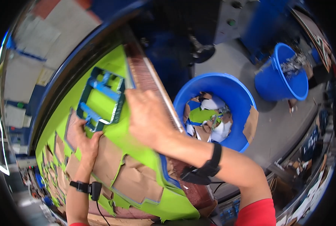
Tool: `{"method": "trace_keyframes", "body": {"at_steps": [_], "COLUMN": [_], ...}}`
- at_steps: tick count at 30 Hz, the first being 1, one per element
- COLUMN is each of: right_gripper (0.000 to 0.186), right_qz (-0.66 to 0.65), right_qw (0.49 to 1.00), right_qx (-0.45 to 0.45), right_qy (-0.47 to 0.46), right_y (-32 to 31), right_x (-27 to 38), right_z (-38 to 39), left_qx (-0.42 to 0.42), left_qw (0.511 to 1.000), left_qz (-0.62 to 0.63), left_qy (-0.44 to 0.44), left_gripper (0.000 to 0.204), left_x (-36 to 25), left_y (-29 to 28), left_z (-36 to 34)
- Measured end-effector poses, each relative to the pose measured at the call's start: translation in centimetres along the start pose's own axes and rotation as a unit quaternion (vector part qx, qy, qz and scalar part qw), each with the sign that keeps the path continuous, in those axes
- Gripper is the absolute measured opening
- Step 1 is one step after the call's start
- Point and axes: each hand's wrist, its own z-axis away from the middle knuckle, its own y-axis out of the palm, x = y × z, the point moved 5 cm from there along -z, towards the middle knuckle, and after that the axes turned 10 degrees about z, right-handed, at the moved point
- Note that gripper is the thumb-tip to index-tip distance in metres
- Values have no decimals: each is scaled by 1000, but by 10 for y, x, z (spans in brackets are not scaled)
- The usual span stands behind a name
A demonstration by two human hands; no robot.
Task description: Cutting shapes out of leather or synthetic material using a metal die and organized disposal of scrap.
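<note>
A dark green, rectangular frame-like cutting die (122, 98) with blue crossbars lies on a lime-green sheet (134, 156). At its near end, my left hand (87, 145) grips the frame's edge, thumb on the right and fingers on the left. My right hand (147, 116) is smeared by motion just right of the die, over the sheet's right edge. Whether its fingers are closed, or hold anything, I cannot make out. Brown, torn-edged pieces (132, 184) lie over the green material below my left hand and toward the lower left.
Right of the worktable's reddish-brown edge (147, 73) stands a blue bin (220, 79) holding green, white and brown scraps. Farther right is a second blue bin (266, 84) with grey scraps. A dark machine beam (58, 90) runs along the table's left side.
</note>
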Motion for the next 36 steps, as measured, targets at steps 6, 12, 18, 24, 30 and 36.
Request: {"method": "trace_keyframes", "body": {"at_steps": [6, 12, 18, 24, 30, 36], "right_gripper": [43, 64, 60, 65, 61, 59], "right_qz": [16, 15, -108, -8, -33, -3], "right_qw": [1000, 999, 990, 997, 997, 998], "right_qx": [-23, 40, 72, 78, 63, 55], "right_qy": [-1, 33, 55, 20, 39, 31], "right_y": [-18, 28, 37, 43, 32, 39], "right_x": [-6, -18, -45, -29, -43, -33], "right_z": [-29, -46, -44, -43, -42, -43], "left_qx": [0, -19, -41, -29, -13, -19], "left_qw": [999, 998, 996, 999, 997, 998], "left_qz": [-31, 12, 33, 26, 46, 16], "left_qy": [13, 62, 74, 33, 68, 55], "left_gripper": [69, 67, 68, 65, 65, 66], "left_x": [5, 8, -10, -1, -10, -4], "left_y": [7, -3, -5, -16, -2, -8], "left_z": [-2, -2, -2, 5, -4, 0]}}
